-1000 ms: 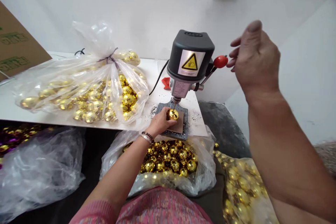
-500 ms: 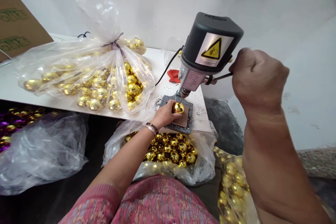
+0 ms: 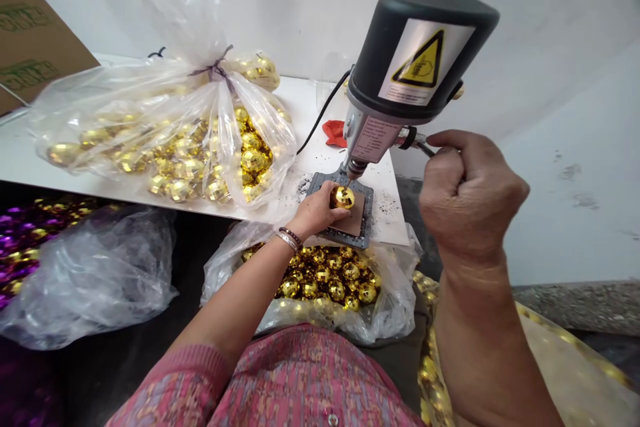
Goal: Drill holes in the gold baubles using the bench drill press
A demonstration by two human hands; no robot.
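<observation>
One bench drill press (image 3: pixel 395 80), one left hand (image 3: pixel 315 211), one right hand (image 3: pixel 470 200), one gold mirror ball (image 3: pixel 343 197), four clear plastic bags (image 3: pixel 95 280), and one cardboard box (image 3: pixel 30 33) show here.

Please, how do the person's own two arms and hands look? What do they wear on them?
The left hand has a silver-coloured bangle and a dark beaded bracelet at the wrist, and the left arm wears a pink patterned sleeve. The right hand and right forearm are bare, with no bracelet or sleeve showing.

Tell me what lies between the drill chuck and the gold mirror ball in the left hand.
In the head view, a thin drill bit spans the gap from the chuck to the gold mirror ball held in the left hand.
</observation>
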